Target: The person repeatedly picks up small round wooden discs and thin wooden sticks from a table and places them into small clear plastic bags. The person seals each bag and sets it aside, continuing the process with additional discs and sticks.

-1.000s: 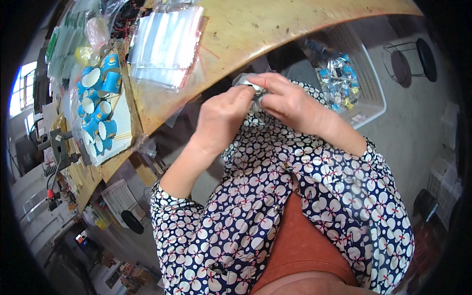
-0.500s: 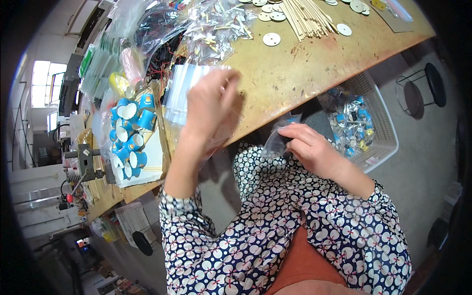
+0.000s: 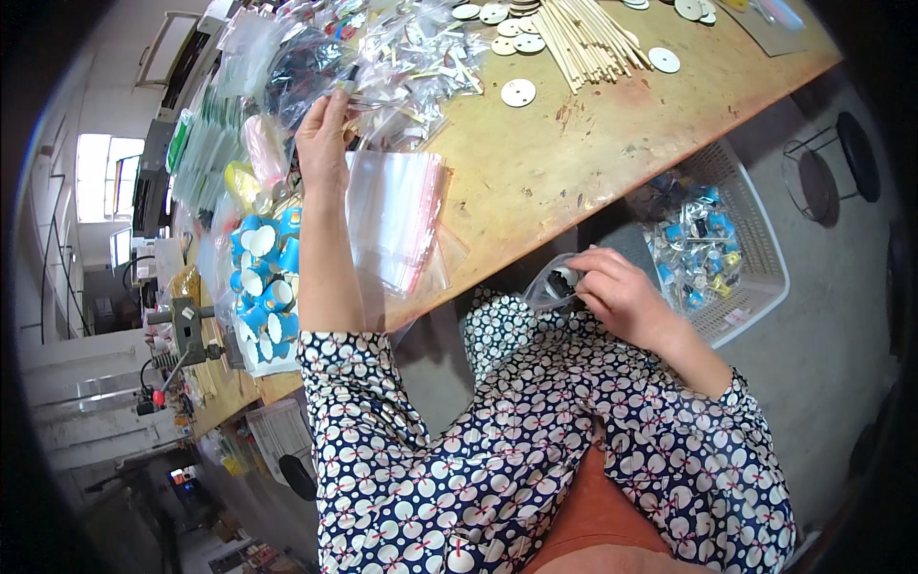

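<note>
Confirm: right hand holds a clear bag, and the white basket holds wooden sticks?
Wrong contents: the head view shows the white basket holding bagged blue and yellow parts; the wooden sticks lie on the table. The right hand does hold a clear bag.

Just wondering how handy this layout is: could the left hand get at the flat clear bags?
Probably yes: the flat clear bags lie on the table, close to the left hand, and nothing seems to cover their middle.

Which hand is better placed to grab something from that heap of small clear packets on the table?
Probably the left hand: its fingers are close to the heap of small clear packets. The right hand is farther off, busy holding a clear plastic bag.
</note>
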Motion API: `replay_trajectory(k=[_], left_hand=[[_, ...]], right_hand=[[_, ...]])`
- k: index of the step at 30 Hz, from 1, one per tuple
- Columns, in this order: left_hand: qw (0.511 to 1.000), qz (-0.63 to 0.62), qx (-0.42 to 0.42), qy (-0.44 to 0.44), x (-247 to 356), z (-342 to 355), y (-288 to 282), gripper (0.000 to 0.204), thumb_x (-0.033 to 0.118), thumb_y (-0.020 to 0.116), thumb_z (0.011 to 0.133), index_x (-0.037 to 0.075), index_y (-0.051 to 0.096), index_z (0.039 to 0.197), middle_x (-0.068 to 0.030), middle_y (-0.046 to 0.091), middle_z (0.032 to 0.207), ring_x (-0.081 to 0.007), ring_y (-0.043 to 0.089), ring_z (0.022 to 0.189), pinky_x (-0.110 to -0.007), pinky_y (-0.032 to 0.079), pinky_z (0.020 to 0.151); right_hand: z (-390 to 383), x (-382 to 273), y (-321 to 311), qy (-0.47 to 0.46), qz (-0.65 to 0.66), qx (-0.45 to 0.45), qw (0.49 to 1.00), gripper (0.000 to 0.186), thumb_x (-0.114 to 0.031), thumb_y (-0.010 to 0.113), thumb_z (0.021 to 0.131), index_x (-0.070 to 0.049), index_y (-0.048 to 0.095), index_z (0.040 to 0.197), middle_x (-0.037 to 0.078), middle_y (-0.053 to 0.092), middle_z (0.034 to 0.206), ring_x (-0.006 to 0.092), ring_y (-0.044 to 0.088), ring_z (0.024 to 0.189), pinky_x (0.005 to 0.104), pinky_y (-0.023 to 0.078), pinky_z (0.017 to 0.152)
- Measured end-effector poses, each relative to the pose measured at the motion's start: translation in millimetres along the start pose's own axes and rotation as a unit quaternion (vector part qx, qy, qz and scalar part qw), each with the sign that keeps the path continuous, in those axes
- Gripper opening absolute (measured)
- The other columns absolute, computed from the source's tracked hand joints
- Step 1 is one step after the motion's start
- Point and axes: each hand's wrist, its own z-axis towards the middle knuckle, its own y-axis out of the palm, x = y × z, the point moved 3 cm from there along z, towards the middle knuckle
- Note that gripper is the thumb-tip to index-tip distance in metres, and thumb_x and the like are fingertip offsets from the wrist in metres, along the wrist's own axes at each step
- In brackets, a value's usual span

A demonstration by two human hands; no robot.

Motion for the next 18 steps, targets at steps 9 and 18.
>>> replay_trajectory(k=[9,18], left_hand=[[0.988,-0.05,-0.143,0.008,50,-166,69,0.01,0.005,0.065,0.1,-0.001,0.071,0.107,-0.0036,0.07,0.089,-0.0083,0.064,0.072,-0.021,0.051,0.059],[0.746,0.523,-0.349,0.217,16,-239,105,0.02,0.012,0.074,0.087,0.011,0.075,0.107,-0.0102,0.075,0.089,-0.0284,0.072,0.071,-0.039,0.056,0.062]], right_hand=[[31,-14,-14,-0.029,0.034,-0.003,0.999,0.01,-0.006,0.071,0.087,0.002,0.065,0.091,0.021,0.065,0.124,0.0399,0.062,0.115,0.043,0.052,0.097],[29,-25,9,-0.081,0.028,-0.038,0.996,0.01,-0.005,0.071,0.086,0.001,0.064,0.09,0.022,0.062,0.135,0.0406,0.059,0.123,0.0441,0.052,0.102]])
